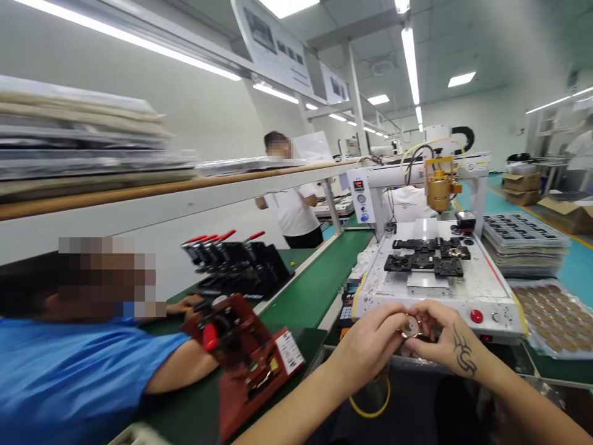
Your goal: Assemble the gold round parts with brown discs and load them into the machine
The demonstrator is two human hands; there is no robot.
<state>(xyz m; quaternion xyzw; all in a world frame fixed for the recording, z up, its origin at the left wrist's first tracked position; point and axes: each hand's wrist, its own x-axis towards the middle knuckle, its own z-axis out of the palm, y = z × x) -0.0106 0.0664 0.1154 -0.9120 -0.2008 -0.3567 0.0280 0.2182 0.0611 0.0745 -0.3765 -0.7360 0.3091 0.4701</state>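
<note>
Both hands meet in front of the white dispensing machine (370,295). Between their fingertips is a small round watch case (410,326) with a rose-gold rim and a pale inside. My left hand (377,337) pinches its left side, fingers closed. My right hand (438,334), tattooed near the wrist, has its fingers curled round the right side. Just beyond, black fixtures (424,262) sit on the machine's bed, and one at the right holds a shiny metallic piece (456,252). A brass-coloured dispensing head (440,188) hangs above them.
At right lie a tray of round brown parts (551,315) and stacked trays (523,244). A red emergency button (477,316) is on the machine's front. To the left, a co-worker in blue (88,377) works at a red clamp fixture (245,364), beside black toggle clamps (236,262).
</note>
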